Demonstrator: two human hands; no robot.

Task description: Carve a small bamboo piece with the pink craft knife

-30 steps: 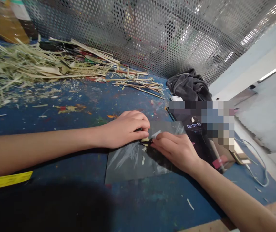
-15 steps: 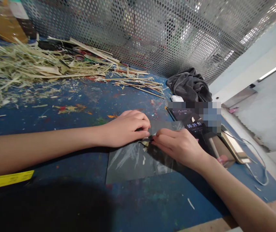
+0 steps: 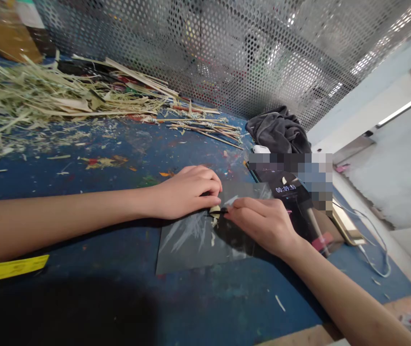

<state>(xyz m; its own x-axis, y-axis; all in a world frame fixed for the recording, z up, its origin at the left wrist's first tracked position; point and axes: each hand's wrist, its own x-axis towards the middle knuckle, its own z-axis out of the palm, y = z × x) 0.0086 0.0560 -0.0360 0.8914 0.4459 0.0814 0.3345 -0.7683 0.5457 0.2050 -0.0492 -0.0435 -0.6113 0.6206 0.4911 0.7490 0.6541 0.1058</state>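
My left hand (image 3: 187,192) rests on the blue table with its fingers curled, pressing down on a small pale piece (image 3: 215,210) at the top of a grey scratched mat (image 3: 191,245). My right hand (image 3: 263,223) meets it from the right, fingers pinched on the same small piece. What the piece is made of is too small to tell; it looks like a bit of pale strip with a dark thin thing across it.
A heap of pale split strips and shavings (image 3: 46,103) lies at the far left. Thin tied sticks (image 3: 205,126) lie near the perforated metal wall (image 3: 227,53). A dark cloth (image 3: 277,132), a phone showing a timer (image 3: 288,190), a cable (image 3: 374,240) and a yellow ruler (image 3: 6,269) lie around.
Both hands stay at the same spot on the mat. The right hand's fingers have shifted slightly at the small piece.
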